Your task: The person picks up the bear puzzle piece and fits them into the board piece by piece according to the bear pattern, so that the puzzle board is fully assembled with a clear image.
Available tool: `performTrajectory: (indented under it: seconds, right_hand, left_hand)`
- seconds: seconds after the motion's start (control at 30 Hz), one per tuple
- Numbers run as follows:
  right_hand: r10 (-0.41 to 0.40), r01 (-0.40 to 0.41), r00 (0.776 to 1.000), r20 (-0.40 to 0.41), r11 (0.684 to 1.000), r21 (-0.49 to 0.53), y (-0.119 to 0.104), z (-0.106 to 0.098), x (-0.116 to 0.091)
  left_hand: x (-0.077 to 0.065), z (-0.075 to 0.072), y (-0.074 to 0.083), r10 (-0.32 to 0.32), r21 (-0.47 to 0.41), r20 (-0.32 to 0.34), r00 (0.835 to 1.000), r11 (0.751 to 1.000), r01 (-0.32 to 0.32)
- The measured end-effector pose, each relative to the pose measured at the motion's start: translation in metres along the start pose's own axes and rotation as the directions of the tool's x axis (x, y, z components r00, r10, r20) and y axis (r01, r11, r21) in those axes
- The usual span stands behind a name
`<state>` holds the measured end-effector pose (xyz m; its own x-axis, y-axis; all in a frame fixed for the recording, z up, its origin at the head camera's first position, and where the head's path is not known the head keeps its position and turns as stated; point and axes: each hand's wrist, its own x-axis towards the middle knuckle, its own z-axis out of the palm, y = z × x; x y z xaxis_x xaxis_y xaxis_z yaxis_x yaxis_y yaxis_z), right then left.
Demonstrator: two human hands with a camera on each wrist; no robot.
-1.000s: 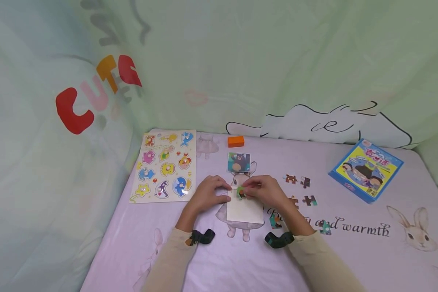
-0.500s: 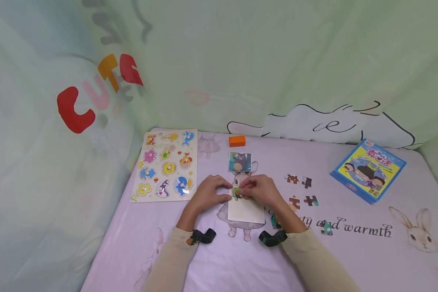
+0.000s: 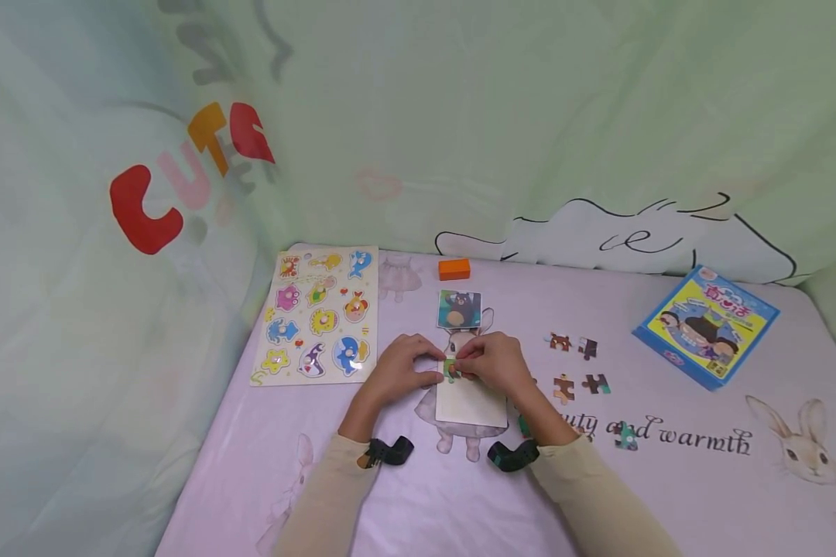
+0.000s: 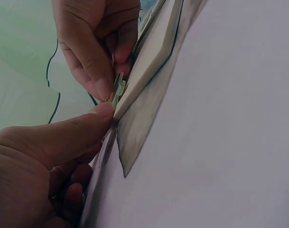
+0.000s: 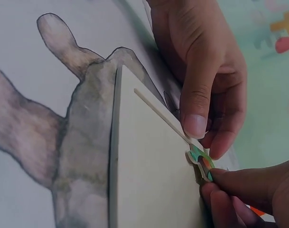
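Right hand pinches puzzle piece; left hand holds board corner. Piece likely light, stiff; pinch by edges.

The tray looks smooth and matt, like wood or card. The box has a glossy, printed-paper finish; the tablecloth is smooth cloth with a slight sheen, the sleeves matt fabric.

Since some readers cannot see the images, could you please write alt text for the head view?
A person's right hand pinches a green jigsaw piece at the far left corner of a cream board, which the left hand also grips. Loose jigsaw pieces lie to the right, a bear picture beyond, a sea-animal puzzle left.
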<state>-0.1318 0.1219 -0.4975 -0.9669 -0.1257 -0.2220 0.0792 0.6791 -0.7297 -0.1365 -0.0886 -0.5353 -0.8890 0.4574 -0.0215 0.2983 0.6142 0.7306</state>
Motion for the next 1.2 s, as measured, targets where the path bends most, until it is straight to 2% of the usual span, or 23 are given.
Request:
performTrajectory:
  seconds: [0.27,0.6,0.83,1.03,1.2]
  right_hand:
    - [-0.020,0.018,0.999,-0.031,0.997,-0.071,0.000,0.002,0.000]
    - [-0.026,0.023,0.999,-0.036,0.997,-0.072,0.000,-0.010,-0.003]
    - [0.000,0.003,0.999,0.038,0.997,-0.075,0.009,-0.013,0.001]
    - [0.010,-0.005,0.999,0.041,0.994,-0.107,0.009,-0.012,0.003]
    - [0.038,-0.034,0.998,0.054,0.996,-0.079,0.009,-0.011,0.002]
  left_hand:
    - [0.000,0.001,0.000,0.016,0.008,-0.008,1.000,1.000,-0.016]
    - [0.001,0.000,0.002,0.002,0.010,0.000,1.000,1.000,-0.002]
    - [0.003,0.002,0.007,-0.020,0.035,0.002,1.000,0.999,0.020]
    - [0.007,0.004,0.014,-0.030,0.042,-0.028,0.999,0.999,0.031]
    - [0.010,0.004,0.015,-0.048,0.020,-0.019,0.999,0.999,0.048]
